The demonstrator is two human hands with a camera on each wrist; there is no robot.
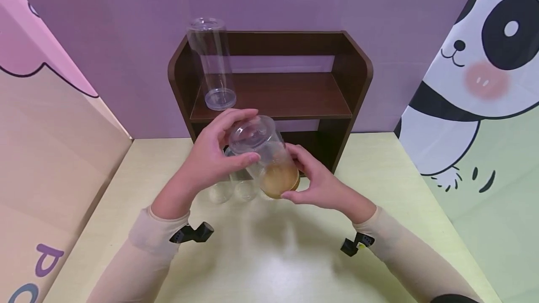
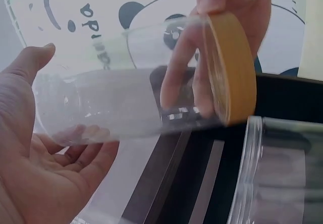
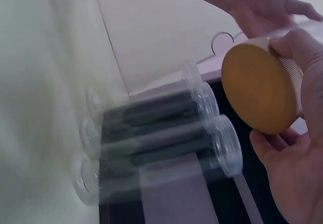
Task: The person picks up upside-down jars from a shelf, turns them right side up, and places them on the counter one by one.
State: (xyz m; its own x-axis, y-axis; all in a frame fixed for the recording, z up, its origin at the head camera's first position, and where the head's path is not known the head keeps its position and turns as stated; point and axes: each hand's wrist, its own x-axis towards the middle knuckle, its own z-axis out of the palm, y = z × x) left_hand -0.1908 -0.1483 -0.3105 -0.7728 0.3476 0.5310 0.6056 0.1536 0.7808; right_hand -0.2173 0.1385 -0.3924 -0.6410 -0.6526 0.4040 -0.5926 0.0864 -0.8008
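A clear jar (image 1: 269, 151) with a round wood-coloured lid (image 2: 234, 67) is held tilted between both hands, above the table and in front of the shelf. My left hand (image 1: 210, 153) grips the clear end away from the lid, thumb on one side and fingers on the other. At the lidded end my right hand (image 1: 317, 181) holds the jar, its thumb on the lid's edge and its fingers around the far side, visible through the clear wall in the left wrist view. The flat face of the lid points down toward the right wrist camera.
A dark brown two-tier shelf (image 1: 273, 95) stands at the back of the pale table (image 1: 236, 256). One tall clear container (image 1: 216, 69) is on its upper tier at the left. Three clear containers (image 3: 229, 146) stand on the table just below the held jar.
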